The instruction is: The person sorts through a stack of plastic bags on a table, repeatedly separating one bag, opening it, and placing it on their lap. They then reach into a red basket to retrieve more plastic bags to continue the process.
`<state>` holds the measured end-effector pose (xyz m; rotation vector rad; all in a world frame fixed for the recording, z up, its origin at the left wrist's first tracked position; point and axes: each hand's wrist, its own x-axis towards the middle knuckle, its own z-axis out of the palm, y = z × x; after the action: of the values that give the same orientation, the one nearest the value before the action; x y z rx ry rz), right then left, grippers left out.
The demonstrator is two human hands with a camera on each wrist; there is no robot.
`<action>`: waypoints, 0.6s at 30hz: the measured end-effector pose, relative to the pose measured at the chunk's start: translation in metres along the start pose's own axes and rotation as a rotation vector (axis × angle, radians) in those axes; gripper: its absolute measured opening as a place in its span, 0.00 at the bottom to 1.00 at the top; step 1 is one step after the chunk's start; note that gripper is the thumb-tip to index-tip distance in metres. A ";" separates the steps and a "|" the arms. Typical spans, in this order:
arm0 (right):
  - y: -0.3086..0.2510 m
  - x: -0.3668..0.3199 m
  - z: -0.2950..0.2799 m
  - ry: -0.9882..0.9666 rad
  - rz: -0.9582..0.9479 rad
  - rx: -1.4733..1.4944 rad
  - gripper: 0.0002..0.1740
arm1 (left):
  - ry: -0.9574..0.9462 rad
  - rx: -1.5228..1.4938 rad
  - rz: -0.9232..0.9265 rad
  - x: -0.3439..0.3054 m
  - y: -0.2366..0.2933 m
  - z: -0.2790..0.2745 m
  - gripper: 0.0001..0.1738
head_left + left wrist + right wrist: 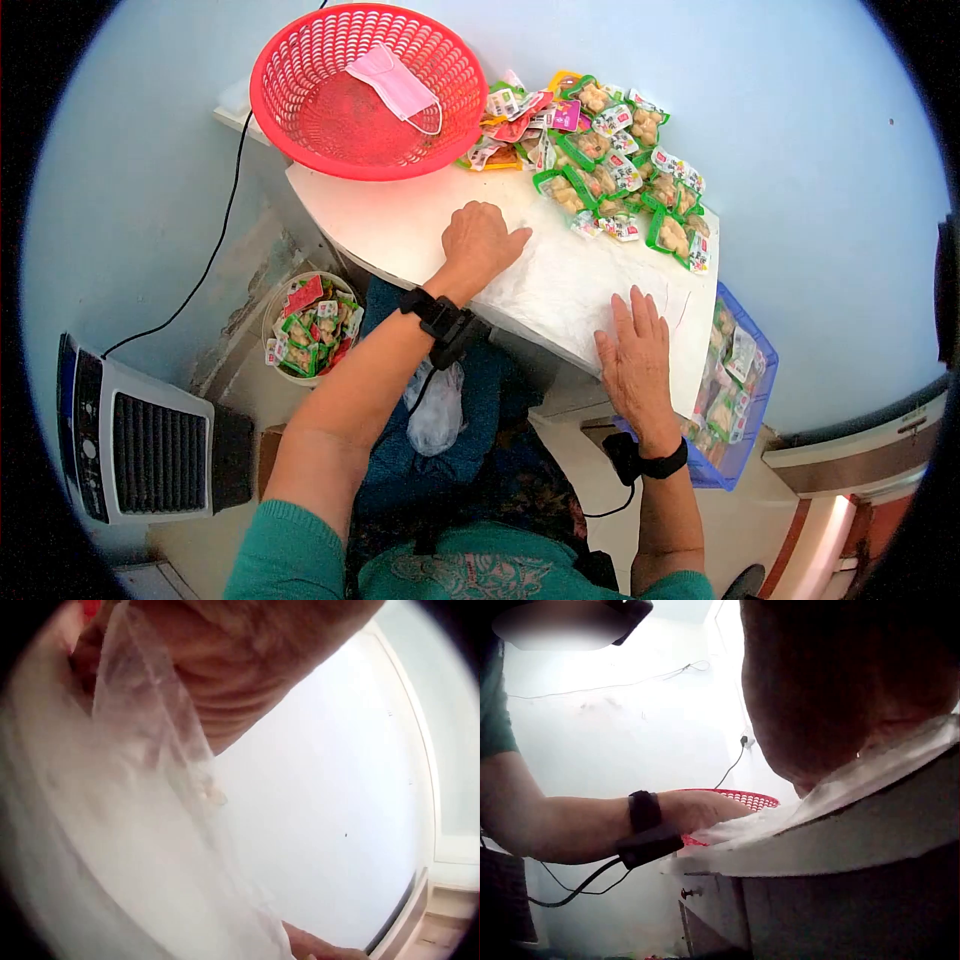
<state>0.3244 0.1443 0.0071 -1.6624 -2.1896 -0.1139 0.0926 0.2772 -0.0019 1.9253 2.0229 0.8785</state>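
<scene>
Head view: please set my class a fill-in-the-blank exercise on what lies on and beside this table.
1. A pink face mask lies in the ____ basket.
2. The left hand holds, and the right hand presses flat, a white plastic sheet spread on the ____.
3. Snack packets are heaped beside the basket, and more fill the ____ crate by the right hand.
Missing words: red; table; blue.

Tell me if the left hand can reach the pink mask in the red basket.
Probably yes: the left hand, gripping the white sheet, sits close to the red basket, where the pink mask lies uncovered.
</scene>
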 end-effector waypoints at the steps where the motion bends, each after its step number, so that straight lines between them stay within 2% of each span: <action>1: -0.001 -0.001 0.000 -0.020 0.010 0.004 0.29 | 0.022 0.022 0.024 -0.001 -0.001 0.002 0.18; 7: -0.003 -0.003 -0.001 -0.092 0.019 0.012 0.29 | -0.045 -0.023 -0.013 -0.003 -0.001 -0.001 0.11; 13: -0.004 -0.002 0.003 -0.114 -0.011 -0.006 0.29 | -0.025 -0.139 0.051 -0.004 -0.008 -0.006 0.09; 16: -0.007 0.003 0.006 -0.118 -0.045 -0.003 0.29 | 0.024 -0.140 0.039 -0.003 -0.013 -0.010 0.09; 18: -0.012 0.010 0.007 -0.117 -0.079 0.011 0.30 | 0.121 -0.115 0.087 0.005 -0.027 -0.011 0.09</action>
<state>0.3089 0.1519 0.0061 -1.6138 -2.3384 -0.0267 0.0635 0.2798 -0.0073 1.9531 1.9180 1.1329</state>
